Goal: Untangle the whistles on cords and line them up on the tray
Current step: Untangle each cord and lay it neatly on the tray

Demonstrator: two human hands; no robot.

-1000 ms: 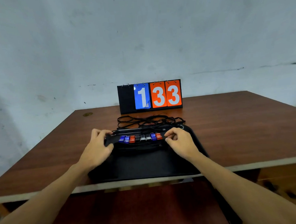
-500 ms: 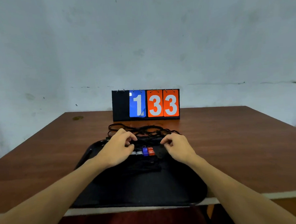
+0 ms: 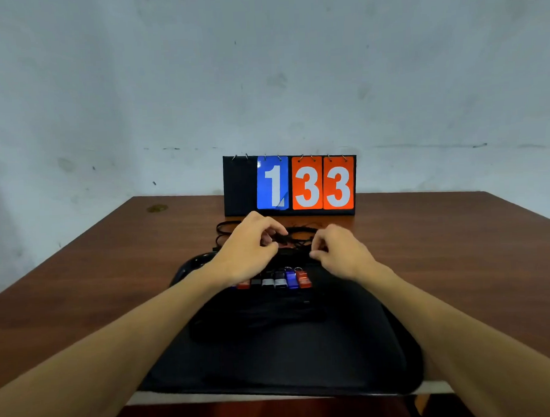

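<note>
A black tray lies on the table's near edge. Several whistles in red, black, silver and blue stand side by side in a row across the tray's far part; my left wrist hides the row's left end. Their black cords bunch in a tangle beyond the tray's far rim. My left hand is over the tangle's left side with thumb and fingers pinched on the cords. My right hand is at the tangle's right side, fingertips pinching the cords too.
A flip scoreboard reading 1 and 33 stands upright just behind the cords, near the wall. The brown wooden table stretches to both sides of the tray. A small stain marks its far left corner.
Both hands have moved from the row of whistles away from me to the cord tangle behind the tray. The camera has come closer and lower over the tray.
</note>
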